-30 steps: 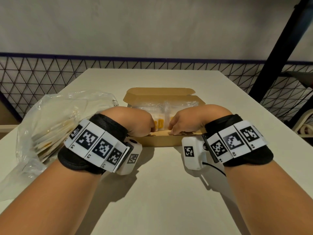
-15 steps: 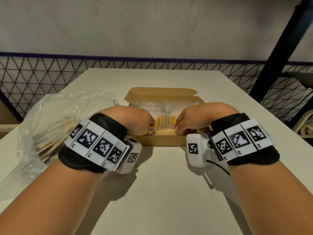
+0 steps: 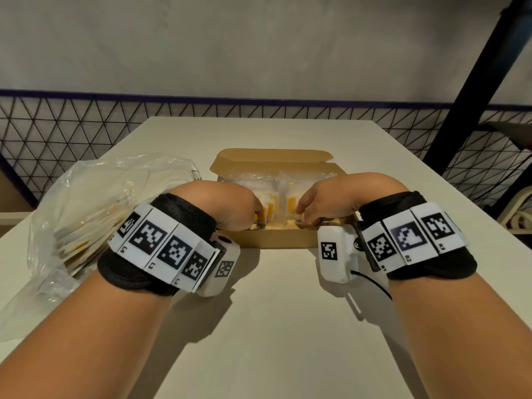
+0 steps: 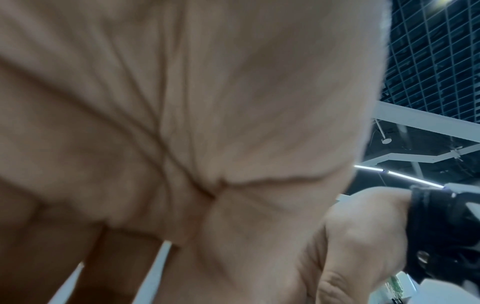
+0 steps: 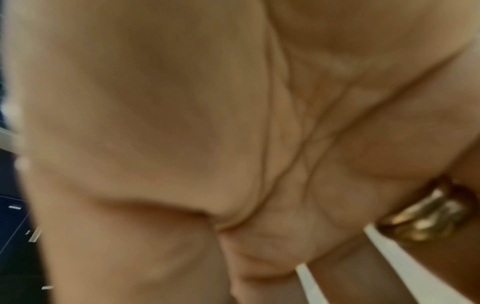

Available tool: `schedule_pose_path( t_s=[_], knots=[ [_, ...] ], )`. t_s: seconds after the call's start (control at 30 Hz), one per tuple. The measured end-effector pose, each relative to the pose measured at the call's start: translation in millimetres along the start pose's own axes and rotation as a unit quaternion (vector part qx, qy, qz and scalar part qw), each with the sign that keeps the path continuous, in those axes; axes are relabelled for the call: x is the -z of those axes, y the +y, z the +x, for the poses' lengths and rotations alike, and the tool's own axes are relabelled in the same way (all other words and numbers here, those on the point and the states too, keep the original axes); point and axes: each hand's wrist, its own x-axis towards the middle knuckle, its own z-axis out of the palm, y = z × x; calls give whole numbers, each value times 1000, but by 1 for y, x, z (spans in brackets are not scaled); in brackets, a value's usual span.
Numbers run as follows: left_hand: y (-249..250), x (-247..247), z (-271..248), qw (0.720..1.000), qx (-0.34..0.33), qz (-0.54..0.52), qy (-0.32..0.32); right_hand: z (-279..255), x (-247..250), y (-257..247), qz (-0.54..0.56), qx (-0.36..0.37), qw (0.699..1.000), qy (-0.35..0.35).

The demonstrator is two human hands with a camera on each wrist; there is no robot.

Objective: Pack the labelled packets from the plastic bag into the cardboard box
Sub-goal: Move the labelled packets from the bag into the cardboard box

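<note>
The open cardboard box (image 3: pixel 276 241) sits mid-table with its lid folded back. Clear packets with yellow labels (image 3: pixel 283 197) stand packed inside it. My left hand (image 3: pixel 257 218) and right hand (image 3: pixel 301 217) both reach down into the near side of the box, fingertips among the packets, a small gap between the hands. In the left wrist view my left hand (image 4: pixel 182 144) fills the picture with fingers running straight down. In the right wrist view my right hand (image 5: pixel 207 144) looks the same, with a gold ring (image 5: pixel 428 218) on one finger. The plastic bag (image 3: pixel 95 203) lies left of the box with packets inside.
The pale table (image 3: pixel 273 326) stretches bare between me and the box. A wire mesh fence (image 3: pixel 72 125) runs behind the table. A black slanted post (image 3: pixel 475 82) stands at the right. The right hand and its black strap (image 4: pixel 363 246) show in the left wrist view.
Both hands have slid apart along the box's near side, uncovering more yellow-labelled packets between them. The right wrist has moved right. The bag and box have stayed put.
</note>
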Motion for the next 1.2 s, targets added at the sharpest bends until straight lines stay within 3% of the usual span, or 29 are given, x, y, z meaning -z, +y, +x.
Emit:
schedule_pose_path(
  t_s=[0.3,0.6,0.83,0.97,1.07,1.2],
  knots=[
    [1,2,-1,999,30,-17,3,10,-3,4,85,14,996,11],
    [2,1,-2,999,27,-22,6,14,-6,5,100,5,995,15],
    [-25,12,-13,973,27,-195,121,9,-2,8,124,18,992,28],
    [-59,15,-19,956,127,-225,138,5,1,7,135,35,988,72],
    [-82,10,-16,951,206,-208,99,5,2,5,123,51,986,103],
    [-95,3,-11,956,239,-157,63,6,2,3,116,56,984,122]
  ],
)
